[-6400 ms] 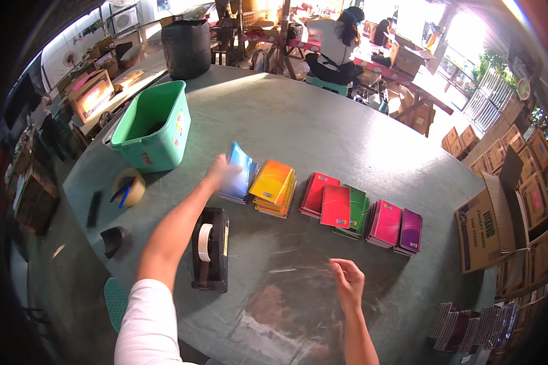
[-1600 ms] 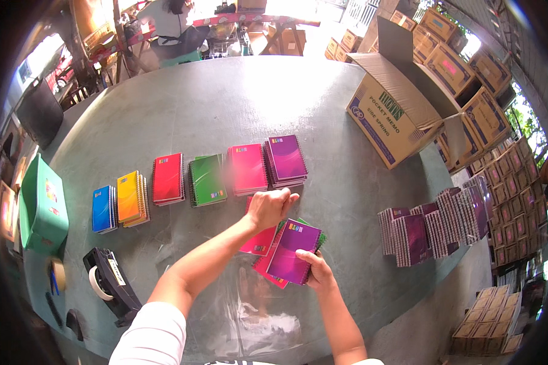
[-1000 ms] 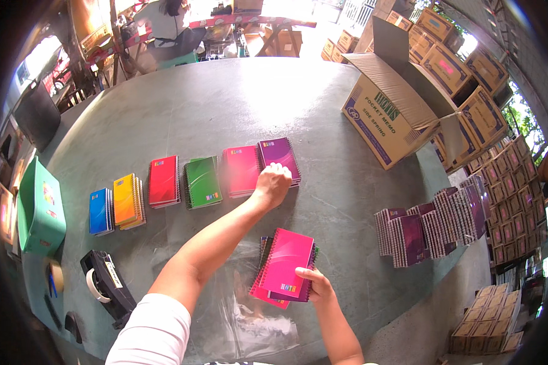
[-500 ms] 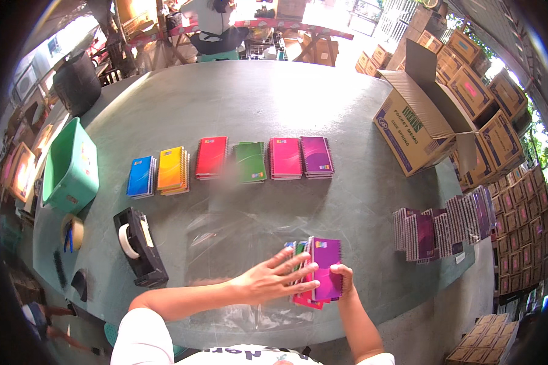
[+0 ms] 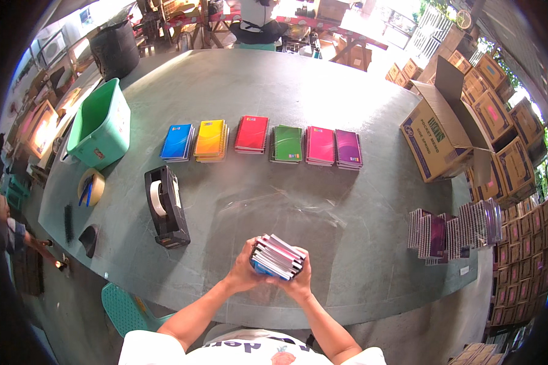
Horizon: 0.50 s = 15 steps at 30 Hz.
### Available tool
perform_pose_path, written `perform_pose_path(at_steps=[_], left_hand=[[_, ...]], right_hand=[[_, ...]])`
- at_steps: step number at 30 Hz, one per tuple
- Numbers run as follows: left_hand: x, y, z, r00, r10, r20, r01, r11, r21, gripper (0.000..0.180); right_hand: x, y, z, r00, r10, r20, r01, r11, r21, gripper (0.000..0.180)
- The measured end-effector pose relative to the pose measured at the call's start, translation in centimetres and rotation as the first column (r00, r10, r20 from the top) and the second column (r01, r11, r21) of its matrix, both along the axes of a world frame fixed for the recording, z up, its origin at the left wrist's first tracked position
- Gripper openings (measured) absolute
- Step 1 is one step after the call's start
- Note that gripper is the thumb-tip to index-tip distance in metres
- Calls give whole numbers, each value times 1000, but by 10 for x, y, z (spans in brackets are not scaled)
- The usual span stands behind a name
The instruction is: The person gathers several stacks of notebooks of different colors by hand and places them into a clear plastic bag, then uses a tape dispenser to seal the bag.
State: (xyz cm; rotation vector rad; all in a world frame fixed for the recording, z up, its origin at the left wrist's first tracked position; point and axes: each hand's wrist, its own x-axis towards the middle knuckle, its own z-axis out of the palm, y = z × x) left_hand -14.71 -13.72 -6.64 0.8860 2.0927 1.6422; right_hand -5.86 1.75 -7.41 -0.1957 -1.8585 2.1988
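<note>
A thick stack of small spiral notebooks [image 5: 277, 257] is held up between my two hands, its page edges and spirals turned upward. A blue cover shows at its lower left. My left hand [image 5: 245, 267] grips one end and my right hand [image 5: 299, 280] the other, with fingers wrapped round it. Under and beyond my hands lies clear plastic film [image 5: 280, 204] on the grey table. Farther off, a row of notebook piles runs from left to right: blue [image 5: 176, 142], yellow [image 5: 211, 140], red [image 5: 251, 134], green [image 5: 287, 143], pink [image 5: 320, 145] and purple [image 5: 348, 149].
A black tape dispenser [image 5: 167, 210], a tape roll [image 5: 91, 185] and a green bin [image 5: 100, 125] stand on the left. On the right are wrapped purple notebook stacks [image 5: 453, 231] and an open cardboard box [image 5: 438, 134]. More cartons [image 5: 517, 152] are piled behind. A person [image 5: 259, 21] sits beyond the table.
The notebooks, fanned with a purple cover up, are now squared and tipped onto edge. My left hand has moved from over them to gripping their left end. The view has shifted.
</note>
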Motion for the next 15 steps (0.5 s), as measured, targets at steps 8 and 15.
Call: perform_pose_path(at_steps=[8, 15], left_hand=[[4, -7, 4, 1000, -11, -11, 12, 998, 68, 101], [11, -6, -21, 983, 19, -184, -35, 996, -80, 80]], right_hand=[[-8, -4, 2, 988, 29, -155, -23, 999, 36, 102], [-7, -13, -13, 950, -171, -262, 224, 957, 185, 92]])
